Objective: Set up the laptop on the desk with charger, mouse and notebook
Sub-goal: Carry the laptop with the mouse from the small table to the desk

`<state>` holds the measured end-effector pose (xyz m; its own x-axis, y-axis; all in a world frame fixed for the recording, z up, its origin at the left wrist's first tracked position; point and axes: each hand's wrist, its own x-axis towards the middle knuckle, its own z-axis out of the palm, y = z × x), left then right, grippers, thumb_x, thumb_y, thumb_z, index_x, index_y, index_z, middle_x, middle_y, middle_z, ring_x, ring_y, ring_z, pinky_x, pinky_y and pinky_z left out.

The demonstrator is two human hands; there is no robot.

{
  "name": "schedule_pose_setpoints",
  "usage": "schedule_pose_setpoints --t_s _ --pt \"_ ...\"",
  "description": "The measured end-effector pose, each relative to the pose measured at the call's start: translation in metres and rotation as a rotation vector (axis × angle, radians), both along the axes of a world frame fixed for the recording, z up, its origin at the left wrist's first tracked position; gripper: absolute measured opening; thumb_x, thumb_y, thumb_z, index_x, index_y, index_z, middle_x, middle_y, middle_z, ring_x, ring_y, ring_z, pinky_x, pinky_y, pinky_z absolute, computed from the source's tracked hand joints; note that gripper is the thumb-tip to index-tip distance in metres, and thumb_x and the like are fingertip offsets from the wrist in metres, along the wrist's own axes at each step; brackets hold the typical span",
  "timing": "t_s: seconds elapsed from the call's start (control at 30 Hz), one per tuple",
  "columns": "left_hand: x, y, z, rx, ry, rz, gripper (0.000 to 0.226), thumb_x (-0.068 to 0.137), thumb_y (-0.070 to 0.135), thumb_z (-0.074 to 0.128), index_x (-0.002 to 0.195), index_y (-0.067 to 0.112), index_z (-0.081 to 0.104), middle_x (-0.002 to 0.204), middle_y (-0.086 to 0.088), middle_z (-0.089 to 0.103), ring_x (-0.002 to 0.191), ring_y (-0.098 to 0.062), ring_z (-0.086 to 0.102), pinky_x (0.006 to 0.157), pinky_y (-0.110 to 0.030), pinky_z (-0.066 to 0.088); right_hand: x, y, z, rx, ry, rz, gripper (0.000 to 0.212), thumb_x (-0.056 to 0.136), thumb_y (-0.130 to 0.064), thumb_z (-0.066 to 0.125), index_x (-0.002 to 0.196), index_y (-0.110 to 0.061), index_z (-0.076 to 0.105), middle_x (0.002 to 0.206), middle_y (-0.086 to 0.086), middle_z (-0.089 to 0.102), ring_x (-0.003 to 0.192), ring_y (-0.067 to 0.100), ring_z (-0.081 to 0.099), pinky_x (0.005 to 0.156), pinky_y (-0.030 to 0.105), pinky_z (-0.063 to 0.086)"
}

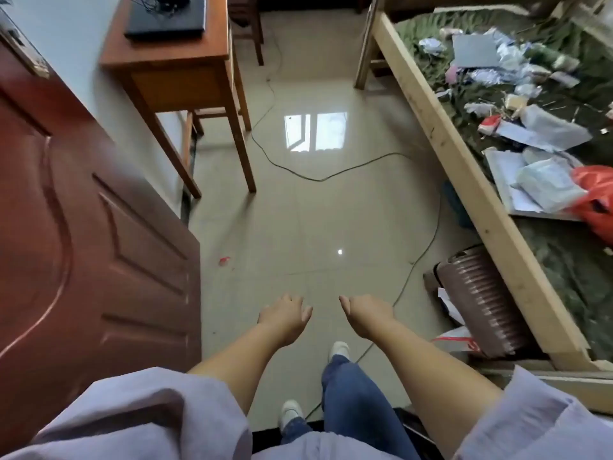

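The desk is showing a warm orange-brown, and the closed laptop on it is looking plain black. The door is glowing deep red-brown. The floor is shining pale beige, crossed by a dark cable. The bed frame is showing light, raw wood; its cover is looking mottled green. A bag is standing out bright red-orange. The sleeves are looking pale lilac, the jeans blue, the shoes white.
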<state>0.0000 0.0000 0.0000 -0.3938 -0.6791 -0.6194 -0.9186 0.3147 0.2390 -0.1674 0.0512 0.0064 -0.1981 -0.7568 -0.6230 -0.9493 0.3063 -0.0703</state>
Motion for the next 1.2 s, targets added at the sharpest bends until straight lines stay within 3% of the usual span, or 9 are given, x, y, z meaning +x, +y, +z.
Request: schedule_pose_setpoints --t_s 0.07,0.17,0.33,0.5,0.63,0.87,1.2 --pt "-0.013 -0.016 -0.004 0.003 -0.001 -0.014 0.05 0.097 0.045 0.025 0.132 0.014 0.042 0.134 -0.016 0.049 0.122 -0.033 0.047 0.098 -0.046 0.04 -0.014 -0.012 -0.003 0.028 0.039 0.069 0.035 0.1 -0.025 0.026 0.13 -0.016 0.042 0.109 0.013 0.061 0.091 0.03 0.059 0.069 0.036 0.047" --pt "-0.042 -0.055 -0.01 0.013 0.008 -0.019 0.05 0.097 0.046 0.024 0.126 0.012 0.047 0.13 -0.015 0.052 0.117 -0.034 0.049 0.094 -0.047 0.042 -0.043 -0.048 -0.008 0.05 0.041 0.085 0.039 0.1 -0.021 0.028 0.139 -0.02 0.031 0.114 0.013 0.058 0.098 0.031 0.059 0.072 0.038 0.047" --pt "-0.099 -0.138 -0.008 0.032 0.033 0.016 0.047 0.096 0.047 0.024 0.105 0.011 0.053 0.115 -0.016 0.062 0.102 -0.036 0.057 0.08 -0.04 0.043 -0.107 -0.127 -0.002 -0.002 0.055 0.064 0.048 0.101 -0.035 0.015 0.121 -0.013 0.052 0.107 0.013 0.063 0.095 0.03 0.061 0.078 0.038 0.05" --pt "-0.16 -0.231 0.005 -0.017 0.064 0.066 0.04 0.096 0.044 0.023 0.082 0.015 0.045 0.1 -0.017 0.063 0.086 -0.034 0.056 0.072 -0.038 0.041 -0.183 -0.22 0.019 -0.071 0.001 0.071 0.051 0.1 -0.04 0.015 0.105 -0.013 0.057 0.107 0.014 0.064 0.098 0.032 0.061 0.077 0.037 0.046" --pt "-0.196 -0.302 0.014 -0.012 0.095 0.092 0.04 0.095 0.046 0.021 0.077 0.017 0.043 0.087 -0.008 0.057 0.077 -0.027 0.051 0.066 -0.035 0.038 -0.227 -0.294 0.026 -0.065 0.033 0.125 0.04 0.101 -0.031 0.018 0.111 -0.017 0.054 0.11 0.012 0.062 0.1 0.031 0.06 0.078 0.036 0.047" --pt "-0.226 -0.458 0.006 -0.049 0.107 0.125 0.043 0.096 0.046 0.023 0.08 0.015 0.048 0.09 -0.01 0.061 0.083 -0.03 0.057 0.069 -0.036 0.042 -0.258 -0.45 0.014 -0.063 0.044 0.215 0.044 0.1 -0.035 0.016 0.117 -0.017 0.054 0.112 0.014 0.062 0.102 0.031 0.06 0.081 0.038 0.047" --pt "-0.228 -0.697 0.031 -0.082 0.133 0.135 0.044 0.097 0.046 0.024 0.082 0.015 0.051 0.1 -0.014 0.064 0.094 -0.032 0.059 0.078 -0.038 0.045 -0.271 -0.692 0.038 -0.138 0.01 0.134 0.057 0.098 -0.047 0.014 0.097 -0.012 0.058 0.106 0.014 0.065 0.1 0.031 0.06 0.075 0.035 0.042"
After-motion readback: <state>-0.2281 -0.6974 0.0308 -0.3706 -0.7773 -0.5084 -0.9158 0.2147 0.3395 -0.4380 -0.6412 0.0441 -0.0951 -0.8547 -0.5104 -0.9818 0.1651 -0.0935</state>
